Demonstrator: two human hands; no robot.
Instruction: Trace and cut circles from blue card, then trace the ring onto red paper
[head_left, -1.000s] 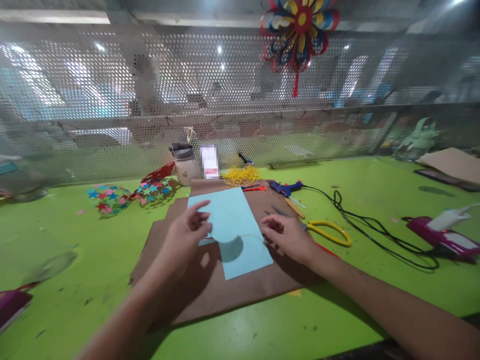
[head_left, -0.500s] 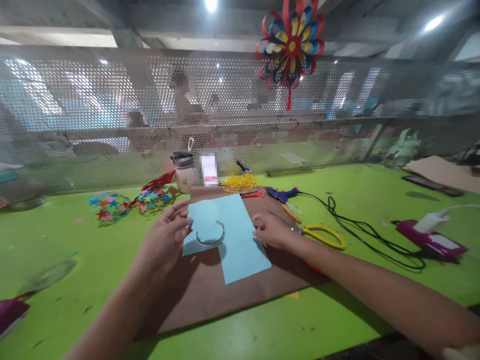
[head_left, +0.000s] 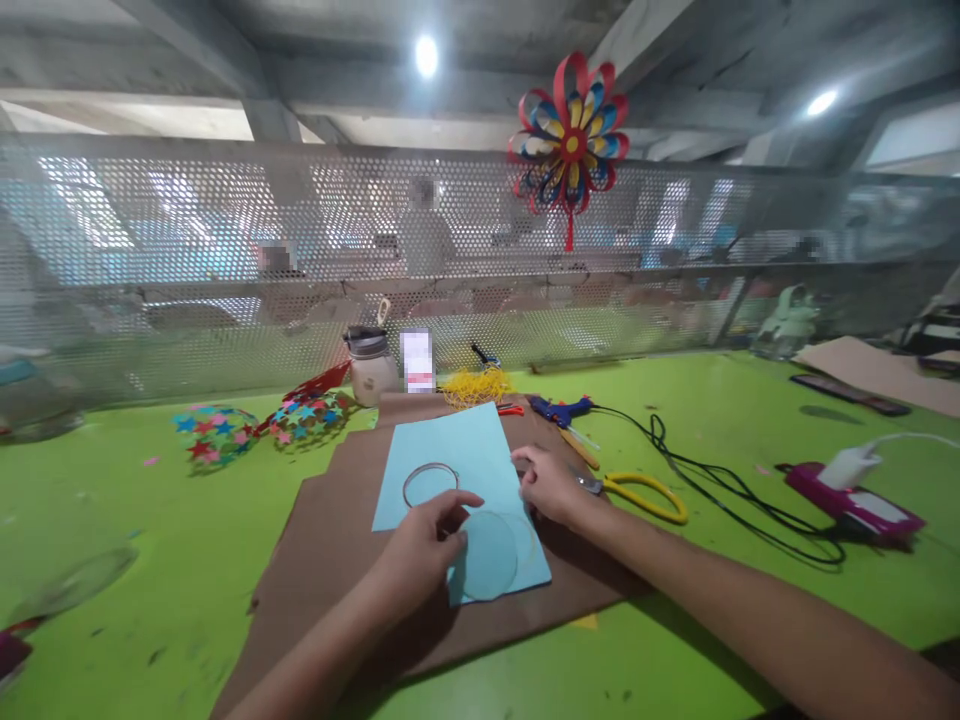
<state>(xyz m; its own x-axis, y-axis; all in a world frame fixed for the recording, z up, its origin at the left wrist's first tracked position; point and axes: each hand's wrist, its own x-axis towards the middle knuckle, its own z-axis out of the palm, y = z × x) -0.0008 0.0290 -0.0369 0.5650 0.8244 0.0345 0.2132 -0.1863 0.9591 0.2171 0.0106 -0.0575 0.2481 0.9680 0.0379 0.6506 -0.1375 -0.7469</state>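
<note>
A sheet of light blue paper (head_left: 465,440) lies on a brown board. On it rests a thin dark ring (head_left: 406,478), left of the middle. My left hand (head_left: 424,550) is over the paper's lower left part, thumb and forefinger closed at the edge of a clear round disc (head_left: 489,560). The disc lies over the lower part of the sheet, and a second faint round outline shows beside it. My right hand (head_left: 551,485) is at the paper's right edge with curled fingers; what they hold, if anything, is hidden.
Beside the right hand are pliers with yellow handles (head_left: 645,497) and a blue glue gun (head_left: 559,410) with a black cord. Yellow shreds (head_left: 476,385), a jar (head_left: 371,370) and star-covered domes (head_left: 214,435) stand behind. A purple power strip (head_left: 847,500) is at right.
My left hand has moved right and nearer, from the paper's left edge to its lower part, where the clear disc now shows. The ring now shows as a full loop. My right hand stays near the edge.
</note>
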